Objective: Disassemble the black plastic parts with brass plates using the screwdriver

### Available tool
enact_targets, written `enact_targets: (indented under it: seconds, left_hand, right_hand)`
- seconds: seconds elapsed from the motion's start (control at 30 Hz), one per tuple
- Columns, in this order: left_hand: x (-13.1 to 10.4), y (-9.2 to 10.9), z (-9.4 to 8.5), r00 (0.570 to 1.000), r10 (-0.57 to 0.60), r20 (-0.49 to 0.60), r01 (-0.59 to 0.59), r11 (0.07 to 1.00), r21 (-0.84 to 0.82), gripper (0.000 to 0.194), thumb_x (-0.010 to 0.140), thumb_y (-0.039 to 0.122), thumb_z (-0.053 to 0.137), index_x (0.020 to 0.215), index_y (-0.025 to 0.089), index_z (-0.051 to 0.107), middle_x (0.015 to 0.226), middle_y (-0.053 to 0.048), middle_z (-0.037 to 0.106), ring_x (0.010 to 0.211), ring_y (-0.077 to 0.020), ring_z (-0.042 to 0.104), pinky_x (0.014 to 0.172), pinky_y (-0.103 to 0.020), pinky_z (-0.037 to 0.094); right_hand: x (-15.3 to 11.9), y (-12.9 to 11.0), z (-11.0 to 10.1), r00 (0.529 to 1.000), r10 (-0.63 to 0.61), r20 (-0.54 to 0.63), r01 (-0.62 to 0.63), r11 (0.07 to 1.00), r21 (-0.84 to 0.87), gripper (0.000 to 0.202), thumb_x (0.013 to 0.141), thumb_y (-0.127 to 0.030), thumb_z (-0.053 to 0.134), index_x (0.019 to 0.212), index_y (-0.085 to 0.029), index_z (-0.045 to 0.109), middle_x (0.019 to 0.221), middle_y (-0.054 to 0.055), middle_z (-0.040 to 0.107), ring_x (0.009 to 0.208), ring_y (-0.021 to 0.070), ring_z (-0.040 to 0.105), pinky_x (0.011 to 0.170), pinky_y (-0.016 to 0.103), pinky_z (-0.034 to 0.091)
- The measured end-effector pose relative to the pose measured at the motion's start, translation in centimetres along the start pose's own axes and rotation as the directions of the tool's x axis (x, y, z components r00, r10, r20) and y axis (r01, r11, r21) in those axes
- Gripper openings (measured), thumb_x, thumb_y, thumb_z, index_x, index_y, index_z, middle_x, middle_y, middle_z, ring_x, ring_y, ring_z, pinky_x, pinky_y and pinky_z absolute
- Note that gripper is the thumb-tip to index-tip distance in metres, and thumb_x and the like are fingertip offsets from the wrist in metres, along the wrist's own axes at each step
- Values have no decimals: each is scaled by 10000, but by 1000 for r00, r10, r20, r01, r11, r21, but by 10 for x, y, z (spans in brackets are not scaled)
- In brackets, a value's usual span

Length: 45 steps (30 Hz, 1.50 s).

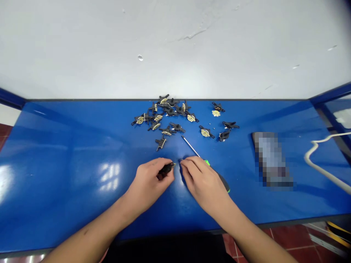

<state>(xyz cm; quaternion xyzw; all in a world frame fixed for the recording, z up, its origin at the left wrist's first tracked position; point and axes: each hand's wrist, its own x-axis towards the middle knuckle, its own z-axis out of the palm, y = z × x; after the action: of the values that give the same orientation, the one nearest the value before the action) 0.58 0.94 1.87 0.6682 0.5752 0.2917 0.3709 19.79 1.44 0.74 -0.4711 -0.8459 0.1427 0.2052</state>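
My left hand (152,182) is closed around a small black plastic part (165,170), with a pale edge showing at its tip. Just across a narrow gap, my right hand (204,180) is pinched; something dark and tiny seems to show at its fingertips, too small to name. Partly under the right hand lies a screwdriver (192,146) with a thin metal shaft and a black and green handle. Beyond my hands, several similar black parts with cream-coloured discs (166,132) lie in a loose cluster on the blue table (68,164).
More black parts (224,136) and a loose cream disc (216,113) lie to the right of the cluster, near tiny bits. A dark phone-like object (271,159), its screen blurred, rests farther right. A white cable (315,149) crosses the right edge. A white wall (175,51) backs the table.
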Motion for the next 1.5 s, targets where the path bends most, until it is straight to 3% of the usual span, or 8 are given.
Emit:
enact_targets:
  seconds: [0.3, 0.53, 0.77, 0.9, 1.0, 1.3, 1.4, 1.5]
  left_hand:
    - [4, 4, -3, 934, -303, 189, 345, 903, -258, 125, 878, 265, 668, 905, 152, 713, 549, 37, 605, 437, -91, 493, 433, -187, 406]
    - [7, 3, -4, 872, -367, 326, 487, 729, -482, 136, 879, 269, 681, 897, 135, 665, 533, 39, 594, 401, -71, 472, 395, -170, 394]
    - [8, 4, -5, 871, -276, 406, 485, 615, -622, 147, 851, 232, 746, 850, 135, 635, 531, 21, 648, 375, -70, 528, 405, -167, 438]
    - [8, 2, -6, 867, -274, 416, 497, 529, -688, 148, 879, 251, 738, 881, 128, 657, 620, -25, 719, 378, -79, 574, 386, -162, 441]
    - [10, 0, -8, 861, -305, 407, 504, 417, -756, 108, 892, 227, 716, 877, 126, 680, 739, -47, 753, 371, -63, 564, 344, -148, 413]
    - [16, 5, -14, 814, -314, 488, 545, 124, -829, 31, 829, 100, 696, 800, 106, 703, 649, -20, 688, 375, -43, 481, 283, -107, 369]
    - [15, 4, -13, 814, -287, 505, 553, 114, -826, 32, 840, 107, 686, 812, 110, 699, 668, -19, 690, 378, -43, 489, 285, -109, 378]
    - [13, 2, -11, 830, -268, 489, 544, 200, -815, 53, 880, 122, 656, 836, 119, 685, 696, -21, 703, 370, -49, 522, 300, -118, 393]
  right_hand:
    - [-3, 1, -2, 998, 35, -51, -32, 997, 74, 190, 1016, -120, 523, 1162, -117, 643, 1055, 131, 703, 972, 225, 693, 891, 367, 589]
    - [-1, -6, -5, 988, 108, -107, -78, 964, 256, 193, 1005, -147, 543, 1168, -162, 647, 1055, 107, 716, 901, 199, 705, 827, 348, 598]
    - [8, -18, -10, 962, 263, 68, -246, 739, 627, 120, 978, -165, 597, 988, -223, 702, 902, 10, 716, 753, 125, 679, 697, 263, 552]
    - [3, -16, -14, 909, 413, 56, -314, 589, 745, 61, 970, -204, 617, 967, -227, 673, 818, -10, 707, 692, 121, 679, 637, 253, 551]
    - [-4, -13, -21, 894, 448, -19, -312, 652, 691, 66, 962, -200, 630, 987, -232, 681, 809, -14, 699, 680, 119, 660, 639, 259, 546]
    - [-19, -12, -11, 978, 207, -22, -185, 914, 362, 175, 967, -123, 598, 1083, -202, 703, 963, 46, 711, 831, 165, 675, 757, 322, 562]
    - [-16, -15, -11, 968, 209, -139, -161, 941, 296, 206, 957, -120, 619, 1140, -180, 692, 1035, 79, 707, 836, 169, 671, 749, 325, 564]
    - [-8, -23, -15, 946, 277, -167, -188, 891, 413, 200, 954, -121, 623, 1127, -192, 695, 1014, 58, 704, 763, 134, 643, 689, 287, 546]
